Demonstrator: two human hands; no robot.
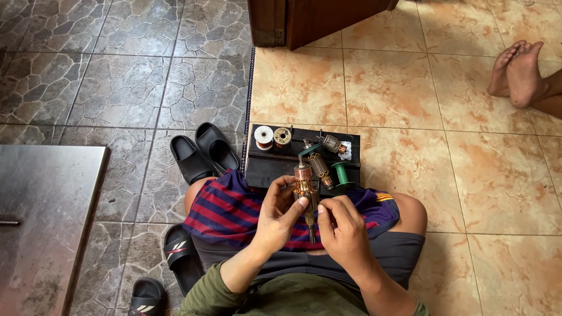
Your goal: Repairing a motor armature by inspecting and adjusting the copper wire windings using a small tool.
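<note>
I sit on the floor with a motor armature (305, 186), copper-wound on a steel shaft, held upright over my lap. My left hand (280, 217) grips its body from the left, thumb against the windings. My right hand (342, 229) pinches near the lower shaft, fingers closed at the armature's right side. Just beyond it a black box (275, 167) carries two more armatures (321, 168) (332, 143), a red-wire spool (264, 137), a brown spool (283, 136) and a green spool (342, 174).
Black slide sandals (203, 151) lie left of the box, and others (181, 257) sit by my left hip. A metal table top (41, 216) fills the lower left. Another person's bare feet (518, 73) rest at the upper right. A wooden door (310, 17) stands ahead.
</note>
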